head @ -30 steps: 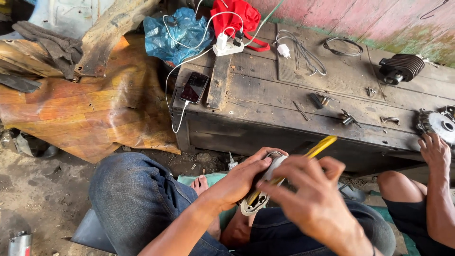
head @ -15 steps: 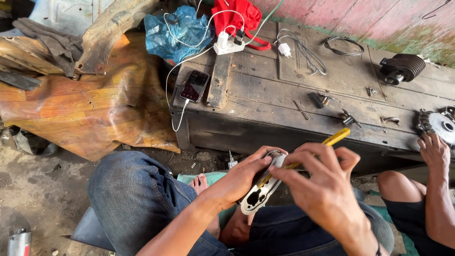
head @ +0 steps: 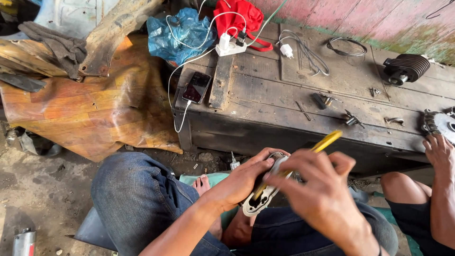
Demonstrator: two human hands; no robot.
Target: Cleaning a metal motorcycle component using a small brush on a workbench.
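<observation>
While the person sits with knees raised before the dark wooden bench [head: 284, 102], the left hand [head: 239, 182] is closed around a small grey metal casting [head: 265, 199] held over the lap. The right hand [head: 322, 194] is curled in a pinch on a yellow-handled tool [head: 327, 141], its tip at the casting. Far right, another person's hand [head: 441, 151] rests on a finned metal part [head: 438, 124] at the bench edge.

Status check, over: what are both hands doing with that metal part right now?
Left hand grips metal part over the lap. Right hand holds yellow-handled tool, tip against the part. Another person's hand on the workbench edge, clear of the work.
</observation>
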